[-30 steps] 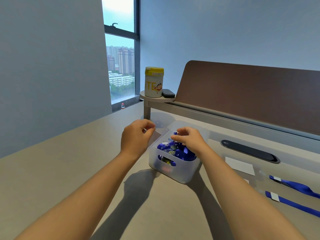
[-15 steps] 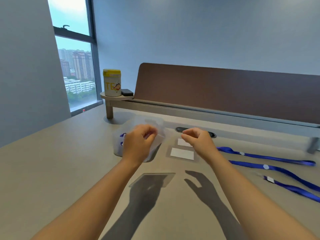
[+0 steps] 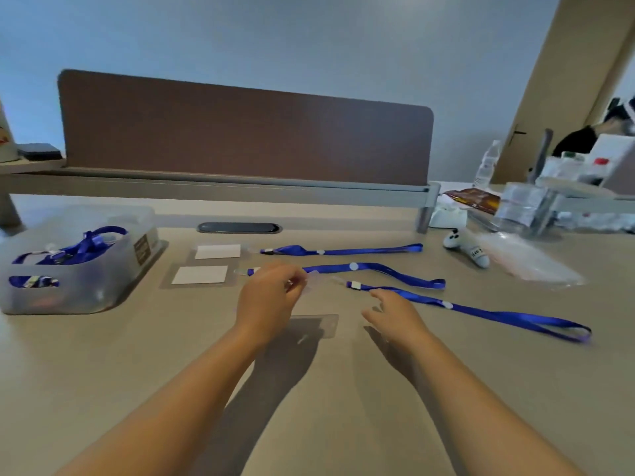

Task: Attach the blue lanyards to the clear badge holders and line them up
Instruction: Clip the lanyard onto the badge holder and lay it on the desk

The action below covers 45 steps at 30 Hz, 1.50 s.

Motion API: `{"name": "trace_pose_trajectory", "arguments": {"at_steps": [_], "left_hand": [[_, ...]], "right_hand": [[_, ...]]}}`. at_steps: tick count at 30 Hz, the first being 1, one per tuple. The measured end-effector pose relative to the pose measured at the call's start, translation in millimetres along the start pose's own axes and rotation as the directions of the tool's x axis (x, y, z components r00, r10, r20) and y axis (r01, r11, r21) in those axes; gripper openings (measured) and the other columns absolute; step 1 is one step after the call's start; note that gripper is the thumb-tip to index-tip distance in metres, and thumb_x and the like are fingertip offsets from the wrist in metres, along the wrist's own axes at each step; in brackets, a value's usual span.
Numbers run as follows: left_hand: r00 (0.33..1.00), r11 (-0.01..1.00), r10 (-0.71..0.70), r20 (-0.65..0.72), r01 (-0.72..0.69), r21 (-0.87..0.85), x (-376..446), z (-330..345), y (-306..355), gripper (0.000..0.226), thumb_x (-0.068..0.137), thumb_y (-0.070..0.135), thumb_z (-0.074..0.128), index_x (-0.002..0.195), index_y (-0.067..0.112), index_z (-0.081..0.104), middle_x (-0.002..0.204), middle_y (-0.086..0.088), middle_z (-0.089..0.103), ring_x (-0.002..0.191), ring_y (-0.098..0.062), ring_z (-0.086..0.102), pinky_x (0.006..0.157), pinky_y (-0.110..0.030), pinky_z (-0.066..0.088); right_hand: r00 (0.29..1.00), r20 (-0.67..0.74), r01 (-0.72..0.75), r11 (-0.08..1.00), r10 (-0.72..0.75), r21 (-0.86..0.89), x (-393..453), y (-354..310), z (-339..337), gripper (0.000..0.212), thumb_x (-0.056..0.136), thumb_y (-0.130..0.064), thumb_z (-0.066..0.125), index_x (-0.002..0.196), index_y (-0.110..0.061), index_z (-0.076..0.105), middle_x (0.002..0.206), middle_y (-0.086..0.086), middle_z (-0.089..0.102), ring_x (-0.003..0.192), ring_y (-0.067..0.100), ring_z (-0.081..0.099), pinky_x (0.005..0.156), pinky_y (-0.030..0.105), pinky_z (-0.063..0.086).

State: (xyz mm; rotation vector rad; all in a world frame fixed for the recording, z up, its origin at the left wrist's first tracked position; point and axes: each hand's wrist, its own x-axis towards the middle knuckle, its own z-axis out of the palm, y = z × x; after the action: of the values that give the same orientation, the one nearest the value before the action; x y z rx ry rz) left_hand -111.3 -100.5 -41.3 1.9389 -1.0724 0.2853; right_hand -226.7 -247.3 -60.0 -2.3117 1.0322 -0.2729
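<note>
Three blue lanyards lie on the table in a row: a far one (image 3: 343, 251), a middle one (image 3: 378, 269) and a near one (image 3: 481, 312). Two clear badge holders with white cards, one at the back (image 3: 218, 251) and one in front of it (image 3: 200, 274), rest to their left. My left hand (image 3: 268, 304) pinches a clear badge holder (image 3: 311, 281) above the table; its rectangular shadow falls just below. My right hand (image 3: 395, 314) hovers with fingers apart, just in front of the near lanyard's clip end.
A translucent bin (image 3: 103, 280) with several blue lanyards stands at the left. A cable slot (image 3: 238, 228) and a brown divider panel (image 3: 240, 139) lie behind. At the right are a white controller (image 3: 467, 250), a plastic bag (image 3: 529, 266) and a bottle (image 3: 486, 166).
The view has swung right, away from the bin. My left hand carried the clear holder from the bin to the table's middle. My right hand left the bin and moved toward the near lanyard.
</note>
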Motion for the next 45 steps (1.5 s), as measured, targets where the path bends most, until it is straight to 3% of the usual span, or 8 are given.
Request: {"name": "trace_pose_trajectory", "arguments": {"at_steps": [4,10,17,22,27,32,42,45], "left_hand": [[1.0,1.0,0.002,-0.01,-0.002,0.003,16,22,-4,0.008,0.081,0.009,0.059,0.084,0.007,0.065,0.086,-0.013,0.067,0.08,-0.023,0.056,0.075,-0.041,0.051],[1.0,0.999,-0.023,0.006,0.023,0.046,25,37,-16,0.009,0.082,0.011,0.058,0.086,0.008,0.065,0.086,-0.009,0.064,0.078,-0.018,0.051,0.073,-0.037,0.047],[1.0,0.998,-0.026,0.017,0.025,0.051,22,40,-21,0.008,0.08,0.009,0.06,0.085,0.007,0.066,0.085,-0.011,0.064,0.075,-0.018,0.049,0.07,-0.035,0.045],[0.999,0.999,-0.034,-0.015,0.034,0.021,13,34,-18,0.008,0.08,0.008,0.06,0.084,0.006,0.066,0.086,-0.014,0.065,0.073,-0.019,0.05,0.068,-0.035,0.044],[0.997,0.998,-0.062,-0.041,0.063,0.029,8,23,-14,0.02,0.084,0.011,0.055,0.103,0.01,0.06,0.099,-0.012,0.064,0.077,-0.017,0.05,0.074,-0.035,0.047],[0.997,0.998,-0.06,-0.046,0.061,0.013,5,8,-9,0.026,0.086,0.007,0.05,0.111,0.01,0.056,0.11,-0.014,0.061,0.081,-0.012,0.047,0.074,-0.026,0.042],[1.0,1.0,-0.023,-0.007,0.023,-0.005,-5,-11,-12,0.03,0.086,0.001,0.048,0.112,0.013,0.056,0.11,-0.014,0.06,0.086,-0.015,0.047,0.077,-0.026,0.041],[1.0,1.0,-0.009,0.006,0.009,0.001,-7,-15,-15,0.031,0.085,0.0,0.048,0.111,0.013,0.057,0.106,-0.015,0.06,0.083,-0.016,0.047,0.075,-0.026,0.04]], "right_hand": [[0.998,-0.001,0.064,0.998,-0.065,-0.011,26,3,9,0.052,0.089,-0.019,0.052,0.138,-0.015,0.036,0.143,0.006,0.043,0.131,0.022,0.041,0.108,0.039,0.039],[0.981,-0.005,0.188,0.954,-0.194,-0.235,61,-4,27,0.037,0.086,-0.028,0.054,0.12,-0.014,0.047,0.122,0.008,0.055,0.113,0.024,0.049,0.103,0.04,0.039],[0.964,0.012,0.251,0.9,-0.264,-0.356,57,-5,27,0.026,0.092,-0.028,0.047,0.106,-0.01,0.061,0.109,0.008,0.061,0.1,0.021,0.054,0.088,0.032,0.044],[0.972,-0.022,0.231,0.968,-0.234,-0.098,39,-15,27,0.024,0.095,-0.021,0.042,0.101,-0.007,0.059,0.1,0.01,0.062,0.083,0.017,0.054,0.076,0.027,0.045],[0.969,-0.051,0.247,0.937,-0.243,0.247,18,-34,18,0.029,0.095,-0.017,0.04,0.12,-0.009,0.054,0.097,0.006,0.06,0.07,0.003,0.049,0.067,0.016,0.044],[0.964,-0.045,0.26,0.891,-0.262,0.372,7,-53,17,0.026,0.094,-0.02,0.044,0.108,-0.006,0.061,0.066,-0.007,0.05,0.06,0.002,0.047,0.059,0.016,0.04],[0.973,0.047,0.185,0.886,-0.226,0.426,-10,-77,18,0.027,0.092,-0.016,0.046,0.097,0.002,0.065,0.058,0.0,0.05,0.055,0.01,0.043,0.06,0.023,0.037],[0.976,0.096,0.14,0.903,-0.194,0.407,-14,-80,16,0.028,0.091,-0.014,0.047,0.097,0.006,0.066,0.056,0.001,0.049,0.052,0.009,0.04,0.053,0.02,0.033]]}}
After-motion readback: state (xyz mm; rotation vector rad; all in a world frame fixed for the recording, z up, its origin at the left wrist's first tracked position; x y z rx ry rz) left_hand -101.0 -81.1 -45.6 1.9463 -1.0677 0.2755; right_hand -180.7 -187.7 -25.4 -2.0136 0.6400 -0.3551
